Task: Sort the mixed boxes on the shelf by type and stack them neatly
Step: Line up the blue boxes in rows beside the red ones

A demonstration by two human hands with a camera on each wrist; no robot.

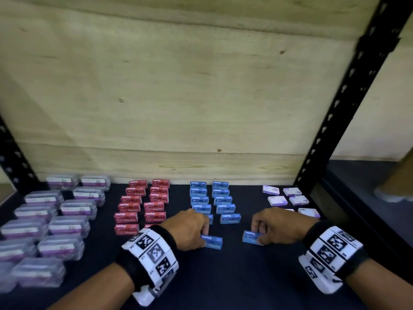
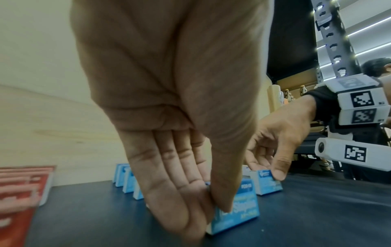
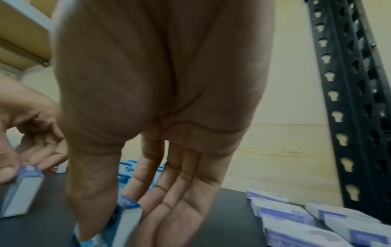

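Observation:
On the dark shelf (image 1: 234,276) my left hand (image 1: 190,229) pinches a blue staples box (image 1: 212,241) between thumb and fingers; the left wrist view shows that box (image 2: 239,213) standing on the surface. My right hand (image 1: 279,227) pinches a second blue staples box (image 1: 251,237), seen edge-on as a blue box (image 3: 125,222) in the right wrist view. Both boxes sit in front of two rows of blue staples boxes (image 1: 211,200). Left of these stand two rows of red staples boxes (image 1: 143,204).
Clear plastic cases with purple labels (image 1: 51,227) fill the left of the shelf. Small white-and-purple boxes (image 1: 288,198) lie at the right, near a black perforated upright (image 1: 348,90). A pale wooden back panel (image 1: 178,86) closes the rear.

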